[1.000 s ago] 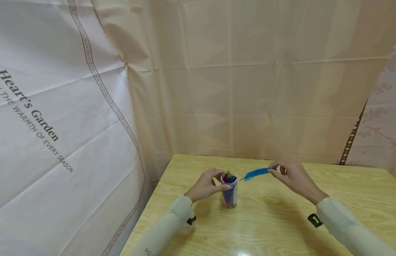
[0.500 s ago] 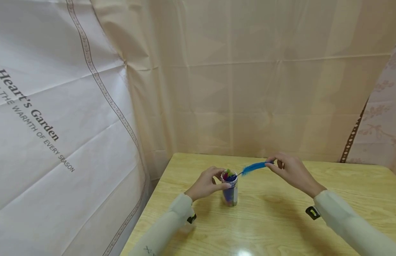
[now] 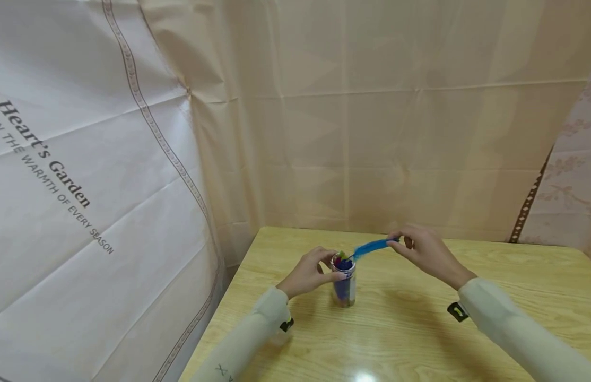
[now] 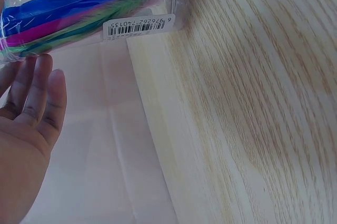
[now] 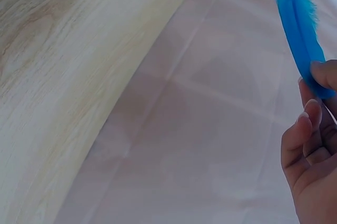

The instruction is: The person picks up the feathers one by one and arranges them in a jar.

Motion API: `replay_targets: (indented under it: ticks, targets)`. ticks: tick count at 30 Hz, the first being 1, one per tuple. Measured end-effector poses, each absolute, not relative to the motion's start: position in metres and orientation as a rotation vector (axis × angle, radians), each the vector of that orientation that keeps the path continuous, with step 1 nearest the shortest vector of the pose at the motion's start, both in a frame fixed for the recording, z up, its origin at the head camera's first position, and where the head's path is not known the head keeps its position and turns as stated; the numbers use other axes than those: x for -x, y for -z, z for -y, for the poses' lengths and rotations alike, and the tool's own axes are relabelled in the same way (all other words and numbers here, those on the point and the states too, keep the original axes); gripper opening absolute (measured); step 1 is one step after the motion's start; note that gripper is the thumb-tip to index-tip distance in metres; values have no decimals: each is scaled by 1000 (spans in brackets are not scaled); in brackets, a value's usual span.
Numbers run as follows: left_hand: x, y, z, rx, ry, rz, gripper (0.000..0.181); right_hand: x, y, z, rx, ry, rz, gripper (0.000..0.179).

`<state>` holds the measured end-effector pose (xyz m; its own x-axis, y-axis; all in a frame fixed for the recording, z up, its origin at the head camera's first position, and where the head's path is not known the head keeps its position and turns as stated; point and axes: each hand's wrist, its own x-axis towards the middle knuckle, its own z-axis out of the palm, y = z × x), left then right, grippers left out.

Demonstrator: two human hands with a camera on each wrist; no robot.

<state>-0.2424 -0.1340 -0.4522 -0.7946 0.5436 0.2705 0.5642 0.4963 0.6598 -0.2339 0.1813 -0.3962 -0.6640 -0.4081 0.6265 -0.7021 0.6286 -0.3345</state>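
Note:
A clear plastic jar (image 3: 344, 289) stands upright on the table, packed with blue, magenta and green feathers (image 4: 68, 5). My left hand (image 3: 307, 273) grips it near the rim, thumb in front and fingers behind. In the left wrist view a barcode label (image 4: 138, 27) shows near the jar's base. My right hand (image 3: 426, 254) pinches a blue feather (image 3: 372, 247) by its broad tip, between thumb and fingers. The feather's bare quill points left and down at the jar's mouth. Whether the quill's end is inside the rim is hard to tell.
The light wood table (image 3: 391, 339) runs up to a beige cloth (image 3: 372, 132) hung behind it. A white printed cloth (image 3: 109, 212) hangs along the left side. A pinkish floral cloth (image 3: 563, 196) hangs at the far right.
My right hand has moved left and slightly up, carrying the blue feather until its quill meets the jar's mouth. The left hand and the jar have stayed nearly still.

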Motion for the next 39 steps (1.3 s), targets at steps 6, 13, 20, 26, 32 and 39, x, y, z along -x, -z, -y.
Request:
replay_targets:
  ticks: [6,13,20,26,32,39]
  targets:
    - [242,451,134,998,1210,2699,54,239,396,-175,-944,-753,2315,16]
    - [242,450,133,991,1220,2704,57,240,393,-167,-1021,-784,2316,17]
    - [244,452,134,997,1224,2695,55,240,392,-156,-1081,-722,2283,16]
    - [245,454,135,1000,1217,2695,55,240,390,-148,-1151,-671,2236,20]
    - [246,454,136,1013,1222,2683,54,240,384,-138,-1215,-633,2243,20]
    - [245,453,135,1019,1226,2690,53,240,384,-122,-1306,-583,2279,13]
